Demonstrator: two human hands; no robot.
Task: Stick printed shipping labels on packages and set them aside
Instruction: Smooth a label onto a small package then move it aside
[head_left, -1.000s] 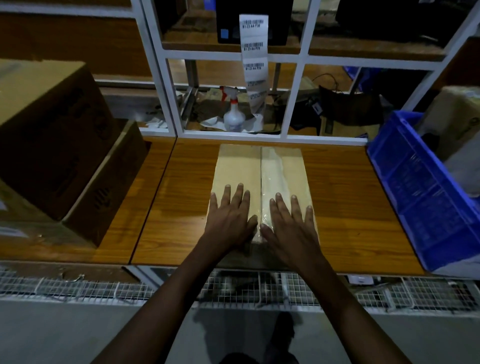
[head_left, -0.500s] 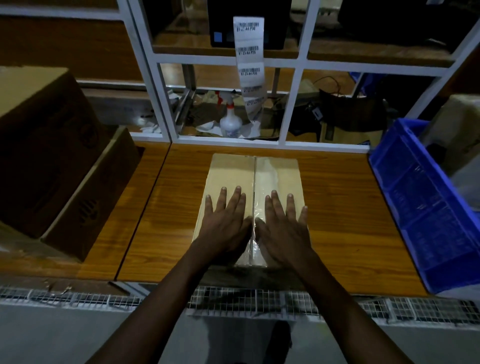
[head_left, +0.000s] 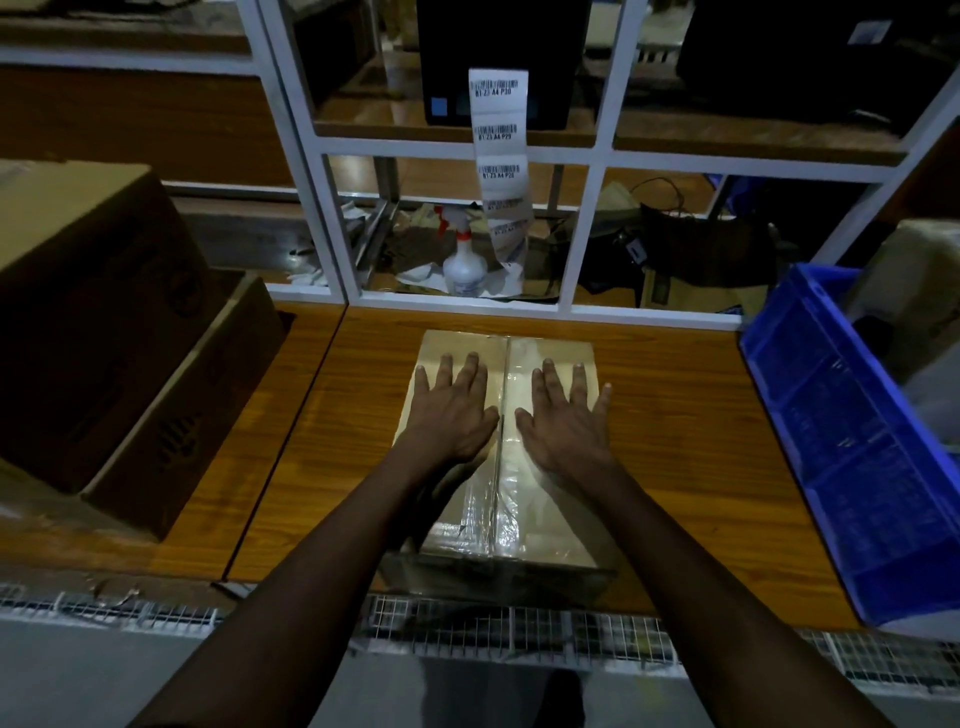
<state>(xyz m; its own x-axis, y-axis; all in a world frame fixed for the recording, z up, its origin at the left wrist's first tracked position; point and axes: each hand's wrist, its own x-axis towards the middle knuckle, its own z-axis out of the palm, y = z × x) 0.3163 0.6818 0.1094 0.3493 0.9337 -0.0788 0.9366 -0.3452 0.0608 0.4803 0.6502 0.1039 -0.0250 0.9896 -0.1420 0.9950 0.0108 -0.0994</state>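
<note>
Head view: the cardboard package lies on the wooden table below the hanging label strip, left hand and right hand pressed flat on it, fingers spread.

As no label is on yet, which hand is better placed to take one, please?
Right hand, marginally: the label strip ends just right of the box seam; left hand is equally free.
</note>
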